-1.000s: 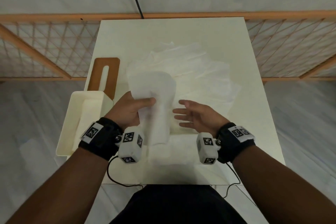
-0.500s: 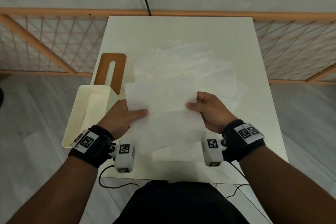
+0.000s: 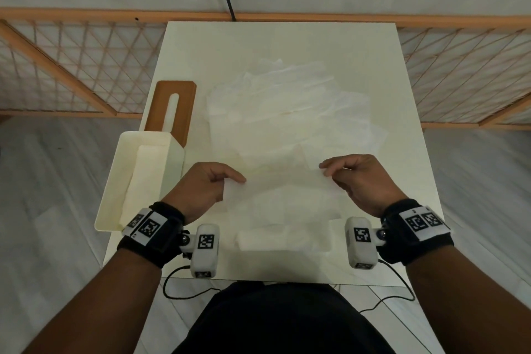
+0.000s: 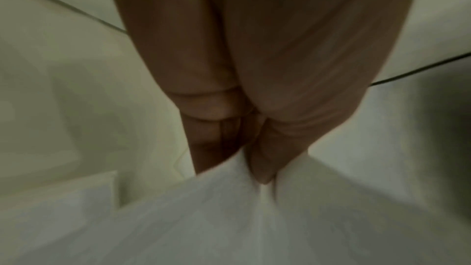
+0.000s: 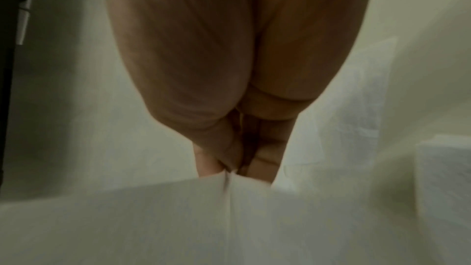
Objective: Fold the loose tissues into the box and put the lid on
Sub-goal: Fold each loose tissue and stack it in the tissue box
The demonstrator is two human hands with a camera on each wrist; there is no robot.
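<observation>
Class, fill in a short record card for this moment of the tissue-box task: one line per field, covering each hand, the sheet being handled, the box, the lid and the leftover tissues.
left hand: pinches the left edge of the held tissue
right hand: pinches its right edge
held tissue: one sheet stretched between the hands, above the table
box: open, at the table's left edge, white tissue inside
lid: brown, slotted, lying behind the box, not yet on
loose tissues: spread in an overlapping pile mid-table
folded tissue: lies near the front edge
</observation>
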